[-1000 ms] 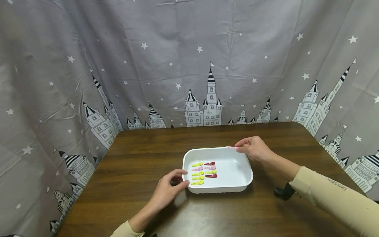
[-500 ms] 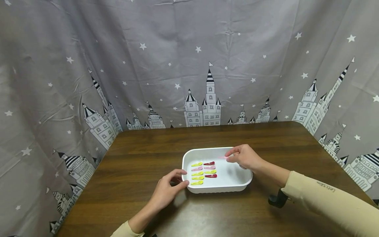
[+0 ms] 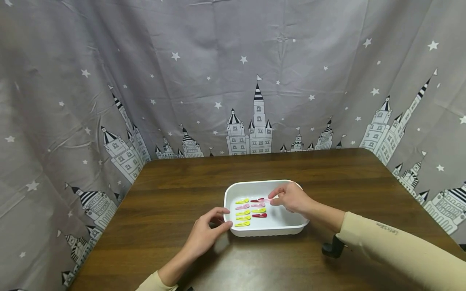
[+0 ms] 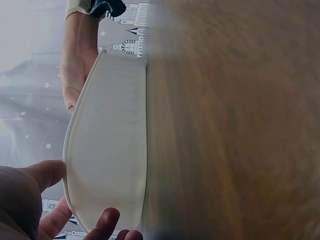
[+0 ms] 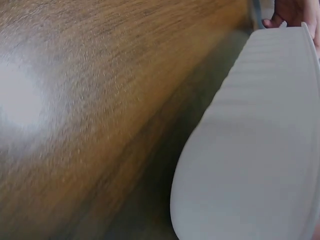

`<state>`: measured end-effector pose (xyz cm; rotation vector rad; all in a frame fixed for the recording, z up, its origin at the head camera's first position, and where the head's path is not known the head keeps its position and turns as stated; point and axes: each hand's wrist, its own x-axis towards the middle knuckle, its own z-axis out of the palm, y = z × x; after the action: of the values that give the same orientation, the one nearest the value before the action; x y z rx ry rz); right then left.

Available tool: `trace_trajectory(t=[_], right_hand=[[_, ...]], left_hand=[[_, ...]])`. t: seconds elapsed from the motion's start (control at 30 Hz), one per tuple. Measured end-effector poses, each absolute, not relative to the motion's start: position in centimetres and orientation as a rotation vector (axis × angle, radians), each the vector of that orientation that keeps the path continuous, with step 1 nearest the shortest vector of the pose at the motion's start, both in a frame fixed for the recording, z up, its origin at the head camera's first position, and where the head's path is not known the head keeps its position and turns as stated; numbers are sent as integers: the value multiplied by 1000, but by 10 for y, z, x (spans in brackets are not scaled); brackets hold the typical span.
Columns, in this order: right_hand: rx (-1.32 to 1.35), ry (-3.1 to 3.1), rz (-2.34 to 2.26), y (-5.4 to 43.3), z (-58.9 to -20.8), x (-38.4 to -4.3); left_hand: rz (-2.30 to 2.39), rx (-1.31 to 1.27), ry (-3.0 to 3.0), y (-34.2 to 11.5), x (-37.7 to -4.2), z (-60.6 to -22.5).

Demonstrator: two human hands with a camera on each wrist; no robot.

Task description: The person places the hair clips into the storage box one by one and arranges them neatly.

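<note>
In the head view a white tray (image 3: 269,233) holds snap hair clips in two columns. The left column has yellow clips (image 3: 242,224) and one pink clip (image 3: 242,206); the right column has a red clip (image 3: 259,216), a yellow clip (image 3: 259,210), a pink clip (image 3: 258,205) and a farther red clip (image 3: 256,200). My right hand (image 3: 293,198) pinches another pink hair clip (image 3: 267,200) between thumb and fingers, its tip overlapping the farther red clip. My left hand (image 3: 205,230) grips the tray's left end by the rim. Both wrist views show the tray's outer wall (image 4: 107,135).
The tray stands on a brown wooden table (image 3: 164,194). Behind it hangs a grey curtain (image 3: 196,81) printed with castles and stars. A black device (image 3: 333,247) sits by the right wrist, above the table.
My right hand has moved from the tray's far right rim leftward and toward me, carrying the pink hair clip down beside the right column. The left hand stays at the tray.
</note>
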<state>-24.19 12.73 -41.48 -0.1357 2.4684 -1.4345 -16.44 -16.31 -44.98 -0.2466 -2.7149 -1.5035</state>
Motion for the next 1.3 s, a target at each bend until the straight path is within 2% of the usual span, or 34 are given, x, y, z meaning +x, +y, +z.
trace_trajectory(t=[0.4,1.3], right_hand=[[-235,2459,-1371,117,-430,-235],[-432,2451,-1156,108,-437,-239]], left_hand=[[-1521,-247,-2716,-163,-164,-449],[-1512,-227,-2723,-162,-165,-449]])
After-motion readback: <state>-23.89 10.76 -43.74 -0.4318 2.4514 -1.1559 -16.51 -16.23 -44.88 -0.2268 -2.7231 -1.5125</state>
